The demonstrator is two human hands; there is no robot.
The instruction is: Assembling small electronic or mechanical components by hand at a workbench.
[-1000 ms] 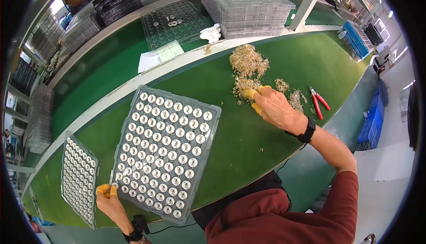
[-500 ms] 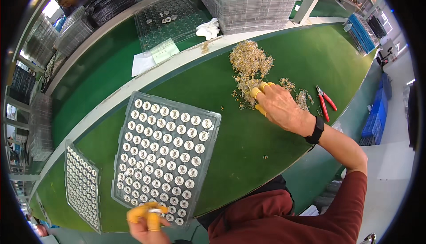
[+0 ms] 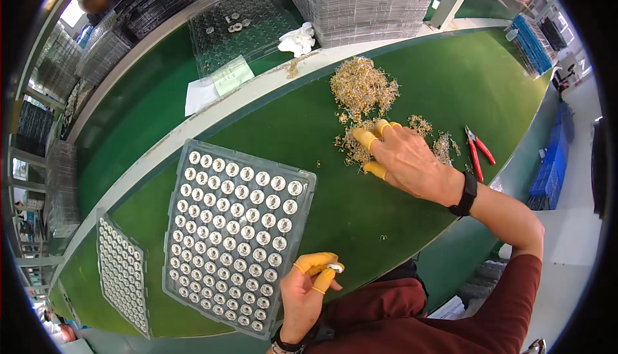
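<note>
My left hand [image 3: 308, 287], in yellow finger cots, pinches a small round white-and-silver part [image 3: 335, 267] between thumb and forefinger, beside the right edge of a clear plastic tray [image 3: 308, 209]. Rows of similar round parts [image 3: 246, 173] fill that tray. My right hand [image 3: 412, 164], also in yellow finger cots, reaches over the near side of a loose heap of tiny bent-wire pieces [image 3: 364, 90]. Its thumb and forefinger are apart, their tips at the scattered pieces; none shows clearly between them.
Red-handled cutters [image 3: 477, 151] lie right of smaller piles of wire pieces [image 3: 444, 148]. A second filled tray [image 3: 122, 275] stands at the left. Behind the pale ledge are a tall stack of clear trays [image 3: 360, 9], a crumpled white cloth [image 3: 297, 39] and paper slips [image 3: 222, 83].
My left hand has moved right and slightly up, from over the tray's lower corner to beside its right edge, with the round part. The right hand's fingers have spread and shifted slightly left.
</note>
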